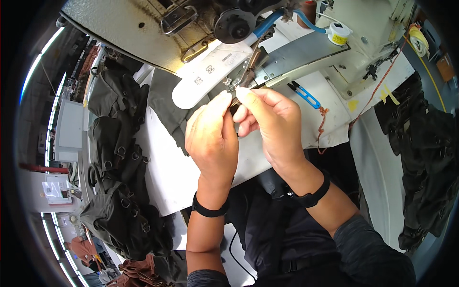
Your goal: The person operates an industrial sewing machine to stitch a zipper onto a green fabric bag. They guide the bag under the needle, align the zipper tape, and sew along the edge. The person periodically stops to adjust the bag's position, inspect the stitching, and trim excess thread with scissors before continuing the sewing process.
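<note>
Both my hands meet at the needle area of an industrial sewing machine (377,52). My left hand (211,136) is closed, its thumb and fingertips pressed together close to the presser foot parts (231,85). Beside it, my right hand (277,119) pinches with thumb and index finger, the other fingers curled. Whatever the fingertips hold is too small or hidden to make out. Behind my left hand, dark grey-green fabric (166,100) lies on the white table (165,177). A white rounded plate (210,74) covers part of the machine just beyond my hands.
Blue thread snips (306,94) on an orange cord lie right of my hands. Dark bags with metal rings (117,201) pile up along the left; more dark pieces (425,158) hang at the right. A blue tube (270,24) runs over the machine. A person (85,251) is far left.
</note>
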Tool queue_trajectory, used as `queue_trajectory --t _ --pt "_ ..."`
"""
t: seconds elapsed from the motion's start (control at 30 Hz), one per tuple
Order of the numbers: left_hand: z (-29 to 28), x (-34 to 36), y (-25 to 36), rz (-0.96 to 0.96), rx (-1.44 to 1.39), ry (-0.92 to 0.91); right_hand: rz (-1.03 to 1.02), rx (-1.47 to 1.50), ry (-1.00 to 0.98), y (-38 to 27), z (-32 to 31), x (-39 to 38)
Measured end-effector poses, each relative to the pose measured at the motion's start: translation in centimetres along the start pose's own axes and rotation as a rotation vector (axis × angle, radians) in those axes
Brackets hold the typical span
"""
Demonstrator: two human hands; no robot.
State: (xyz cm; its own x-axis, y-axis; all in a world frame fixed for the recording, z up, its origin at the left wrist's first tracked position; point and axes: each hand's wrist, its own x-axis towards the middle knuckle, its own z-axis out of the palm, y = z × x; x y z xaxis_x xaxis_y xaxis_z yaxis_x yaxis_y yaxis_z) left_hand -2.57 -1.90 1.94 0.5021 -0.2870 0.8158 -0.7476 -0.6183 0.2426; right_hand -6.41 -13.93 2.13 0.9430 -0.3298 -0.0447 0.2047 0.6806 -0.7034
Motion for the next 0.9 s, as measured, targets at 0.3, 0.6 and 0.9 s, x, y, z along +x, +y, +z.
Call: queue_trajectory --t 0.3,0.6,0.9 --pt "-0.2 0.1 -0.3 0.106 -0.029 0.002 -0.142 -0.070 0.107 1.1 0.6 -0.3" --pt "0.4 0.2 -0.2 0.041 -0.090 0.023 -0.279 -0.131 0.201 1.9 1.4 0.5" --pt "0.7 0.2 -0.7 0.080 -0.065 0.058 -0.548 -0.420 0.250 3.7 0.7 1.5"
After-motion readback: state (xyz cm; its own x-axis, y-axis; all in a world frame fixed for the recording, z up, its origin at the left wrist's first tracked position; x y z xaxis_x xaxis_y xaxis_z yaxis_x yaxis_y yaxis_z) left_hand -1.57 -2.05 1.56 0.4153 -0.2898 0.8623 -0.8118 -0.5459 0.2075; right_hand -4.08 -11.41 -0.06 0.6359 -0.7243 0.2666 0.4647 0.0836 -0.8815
